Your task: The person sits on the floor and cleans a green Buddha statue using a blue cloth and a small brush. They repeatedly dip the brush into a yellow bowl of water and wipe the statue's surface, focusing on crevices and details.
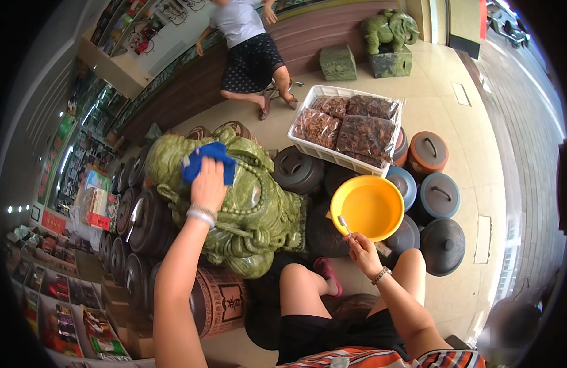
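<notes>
A large carved green stone statue with a beaded necklace lies across the view before me, its head towards the left. My left hand presses a blue cloth onto the statue's face area. Between the fingers of my right hand is a toothbrush, its bristles at the near left rim of a yellow plastic basin. The basin holds a liquid and rests among lidded jars.
Behind the basin, a white plastic crate holds bags of dried brown pieces. Dark lidded jars surround the statue and basin. Another person sits by the counter. A green stone elephant stands on a block. Goods fill shelves at left.
</notes>
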`<state>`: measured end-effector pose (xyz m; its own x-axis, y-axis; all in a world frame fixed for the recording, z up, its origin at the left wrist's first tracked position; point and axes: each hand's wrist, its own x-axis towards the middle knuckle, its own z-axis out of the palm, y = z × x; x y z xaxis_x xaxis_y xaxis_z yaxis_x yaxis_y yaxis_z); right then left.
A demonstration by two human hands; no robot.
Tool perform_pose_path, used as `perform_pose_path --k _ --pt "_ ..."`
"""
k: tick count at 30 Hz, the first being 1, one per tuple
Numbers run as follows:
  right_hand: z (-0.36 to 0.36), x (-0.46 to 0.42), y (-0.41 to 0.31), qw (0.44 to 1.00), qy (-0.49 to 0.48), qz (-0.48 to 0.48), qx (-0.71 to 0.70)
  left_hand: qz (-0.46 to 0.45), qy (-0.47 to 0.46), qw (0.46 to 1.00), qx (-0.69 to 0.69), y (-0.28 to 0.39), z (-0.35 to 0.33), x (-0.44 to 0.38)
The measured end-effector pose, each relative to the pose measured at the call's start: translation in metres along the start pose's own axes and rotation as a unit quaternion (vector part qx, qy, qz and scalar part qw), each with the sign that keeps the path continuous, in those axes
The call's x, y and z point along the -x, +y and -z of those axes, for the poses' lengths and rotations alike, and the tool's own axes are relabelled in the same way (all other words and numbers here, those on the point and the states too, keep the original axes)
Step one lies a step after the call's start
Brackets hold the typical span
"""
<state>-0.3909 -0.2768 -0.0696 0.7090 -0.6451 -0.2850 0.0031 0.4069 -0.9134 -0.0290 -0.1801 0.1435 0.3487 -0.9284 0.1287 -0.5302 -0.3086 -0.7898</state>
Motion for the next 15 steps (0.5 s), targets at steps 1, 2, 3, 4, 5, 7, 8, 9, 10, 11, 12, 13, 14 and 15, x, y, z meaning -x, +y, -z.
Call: perform_pose_path --k 1,2,3,4,5,7,8,9,10,11,12,13,14,15 --pt "0.001 0.003 -0.007 1.000 -0.005 0.003 -0.006 0.016 -0.043 0.999 -0.029 0.002 0.001 -0.019" --pt "0.002 0.005 -0.015 1.000 -0.008 0.010 -0.013 0.030 -0.087 0.994 -0.060 0.004 0.002 -0.038" --pt "0.002 0.005 -0.022 1.000 -0.012 0.017 -0.021 0.062 -0.086 0.991 -0.079 0.003 -0.011 -0.049" --pt "0.009 0.007 -0.022 0.999 -0.008 0.034 -0.007 0.093 -0.088 0.987 -0.097 0.003 -0.018 -0.060" --pt "0.017 0.012 -0.023 0.999 0.000 0.045 -0.029 0.085 -0.102 0.985 -0.109 0.001 -0.025 -0.062" --pt "0.037 0.028 -0.034 0.999 0.039 0.007 -0.021 0.061 -0.129 0.982 -0.127 0.007 -0.023 -0.061" --pt "0.046 0.030 -0.031 0.998 0.059 0.002 -0.027 0.061 -0.102 0.989 -0.091 0.005 -0.030 -0.053" --pt "0.055 0.034 -0.027 0.996 0.079 -0.004 -0.034 0.060 -0.076 0.994 -0.056 0.003 -0.035 -0.044" --pt "0.064 0.036 -0.023 0.995 0.094 0.024 -0.008 0.056 -0.046 0.997 -0.019 0.008 -0.027 -0.034" --pt "0.072 0.041 -0.021 0.995 0.100 0.012 -0.014 0.052 -0.016 0.998 0.018 0.012 -0.019 -0.022" --pt "0.074 0.045 -0.023 0.995 0.103 0.006 -0.012 0.042 0.001 0.998 0.044 0.011 -0.012 -0.007" --pt "0.077 0.049 -0.023 0.994 0.107 0.000 -0.012 0.034 0.000 0.989 0.142 0.006 0.012 0.009" --pt "0.079 0.052 -0.024 0.994 0.107 0.001 -0.009 0.028 0.029 0.989 0.141 0.002 0.029 0.025" --pt "0.079 0.054 -0.026 0.994 0.107 0.002 -0.007 0.022 0.059 0.988 0.138 -0.001 0.039 0.039"
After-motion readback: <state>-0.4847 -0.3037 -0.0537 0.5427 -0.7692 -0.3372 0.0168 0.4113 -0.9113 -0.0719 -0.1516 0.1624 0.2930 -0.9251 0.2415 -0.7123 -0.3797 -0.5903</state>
